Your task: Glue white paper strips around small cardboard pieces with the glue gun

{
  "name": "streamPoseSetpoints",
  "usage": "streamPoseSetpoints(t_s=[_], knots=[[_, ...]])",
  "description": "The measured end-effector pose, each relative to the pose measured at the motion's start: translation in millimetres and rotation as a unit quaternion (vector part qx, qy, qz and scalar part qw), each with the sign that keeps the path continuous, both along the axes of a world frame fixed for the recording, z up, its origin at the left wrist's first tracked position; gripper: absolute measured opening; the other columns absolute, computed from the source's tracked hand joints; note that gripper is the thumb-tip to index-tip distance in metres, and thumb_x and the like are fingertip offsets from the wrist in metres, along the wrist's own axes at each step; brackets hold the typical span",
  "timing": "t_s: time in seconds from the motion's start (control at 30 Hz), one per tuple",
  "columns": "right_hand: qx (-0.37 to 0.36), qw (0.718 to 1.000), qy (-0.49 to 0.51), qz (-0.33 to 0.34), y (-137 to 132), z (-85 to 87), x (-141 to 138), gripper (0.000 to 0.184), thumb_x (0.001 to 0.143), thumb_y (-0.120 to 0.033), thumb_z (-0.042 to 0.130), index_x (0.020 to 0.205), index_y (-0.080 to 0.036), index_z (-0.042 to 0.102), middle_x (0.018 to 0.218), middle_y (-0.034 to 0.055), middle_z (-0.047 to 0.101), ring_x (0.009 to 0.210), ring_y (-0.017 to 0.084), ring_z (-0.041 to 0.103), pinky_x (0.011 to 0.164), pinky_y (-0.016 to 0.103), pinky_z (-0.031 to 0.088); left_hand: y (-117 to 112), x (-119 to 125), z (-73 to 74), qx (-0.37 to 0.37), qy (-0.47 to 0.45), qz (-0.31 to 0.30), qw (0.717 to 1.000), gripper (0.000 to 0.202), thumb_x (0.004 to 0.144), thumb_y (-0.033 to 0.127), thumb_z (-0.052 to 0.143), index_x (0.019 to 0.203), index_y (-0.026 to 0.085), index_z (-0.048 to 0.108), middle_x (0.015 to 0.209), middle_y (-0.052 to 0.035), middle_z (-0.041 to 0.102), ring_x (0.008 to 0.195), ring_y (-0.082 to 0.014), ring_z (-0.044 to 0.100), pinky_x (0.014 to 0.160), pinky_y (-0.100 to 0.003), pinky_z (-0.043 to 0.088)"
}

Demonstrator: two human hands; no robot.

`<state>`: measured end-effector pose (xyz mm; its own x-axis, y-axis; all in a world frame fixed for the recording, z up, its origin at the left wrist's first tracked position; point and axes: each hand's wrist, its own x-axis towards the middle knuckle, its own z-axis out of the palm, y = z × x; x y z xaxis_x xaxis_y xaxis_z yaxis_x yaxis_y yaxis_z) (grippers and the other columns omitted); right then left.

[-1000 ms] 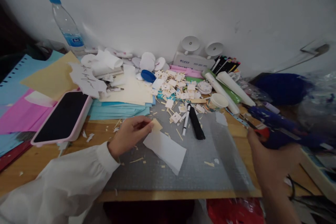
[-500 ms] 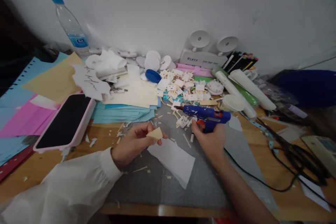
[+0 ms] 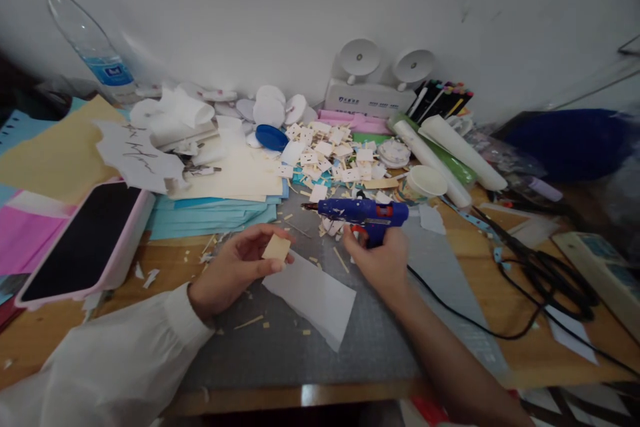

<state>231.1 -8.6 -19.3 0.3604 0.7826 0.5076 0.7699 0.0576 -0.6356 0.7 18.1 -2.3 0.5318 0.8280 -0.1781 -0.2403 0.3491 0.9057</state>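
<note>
My left hand (image 3: 235, 267) pinches a small tan paper piece (image 3: 277, 248) between thumb and fingers, just above the grey cutting mat (image 3: 350, 340). My right hand (image 3: 380, 263) grips a blue glue gun (image 3: 363, 213) by its handle, nozzle pointing left toward the tan piece, a short gap apart. Its black cord (image 3: 475, 327) trails right across the mat and desk. A white paper strip (image 3: 313, 297) lies on the mat below both hands.
A heap of small cream cut-outs (image 3: 330, 160) lies behind the gun. A phone in a pink case (image 3: 85, 240) rests at left on coloured paper sheets (image 3: 215, 213). A water bottle (image 3: 85, 40), paper cup (image 3: 423, 183), rolled white tubes (image 3: 460, 153), markers (image 3: 440, 100) and scissors (image 3: 545, 273) surround the mat.
My right hand picked up the glue gun at the right and brought it to the mat centre, near the tan piece. My left hand lifted and turned that piece.
</note>
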Motion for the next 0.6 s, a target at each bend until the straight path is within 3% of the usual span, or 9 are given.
streamPoseSetpoints(t_s=[0.17, 0.4, 0.6], knots=[[0.001, 1.0, -0.013, -0.001, 1.1, -1.2, -0.7, 0.018, 0.069, -0.035, 0.066, 0.064, -0.021, 0.055, 0.051, -0.0019, 0.057, 0.045, 0.017, 0.056, 0.043, 0.027, 0.043, 0.8, 1.0, -0.5, -0.02, 0.009, 0.021, 1.0, 0.035, 0.063, 0.02, 0.081, 0.095, 0.021, 0.069, 0.099, -0.0036, 0.067, 0.082, -0.0162, 0.064, 0.069, -0.023, 0.049], [0.01, 1.0, -0.011, 0.009, 2.1, -3.0, -0.5, 0.017, 0.069, -0.035, 0.065, 0.074, -0.021, 0.058, 0.054, -0.0021, 0.059, 0.042, 0.015, 0.054, 0.044, 0.027, 0.044, 0.6, 1.9, -1.1, 0.013, 0.032, 0.03, 0.999, 0.034, 0.065, 0.019, 0.08, 0.096, 0.018, 0.067, 0.107, -0.0069, 0.068, 0.085, -0.0177, 0.065, 0.074, -0.027, 0.051], [0.009, 1.0, -0.014, 0.006, 3.1, -2.2, -1.0, 0.017, 0.069, -0.034, 0.065, 0.073, -0.02, 0.058, 0.054, -0.0021, 0.058, 0.044, 0.015, 0.055, 0.045, 0.027, 0.043, -1.1, 2.6, -2.6, 0.002, 0.035, 0.022, 0.999, 0.037, 0.065, 0.016, 0.08, 0.096, 0.02, 0.06, 0.099, -0.0065, 0.073, 0.087, -0.0184, 0.065, 0.072, -0.026, 0.05]])
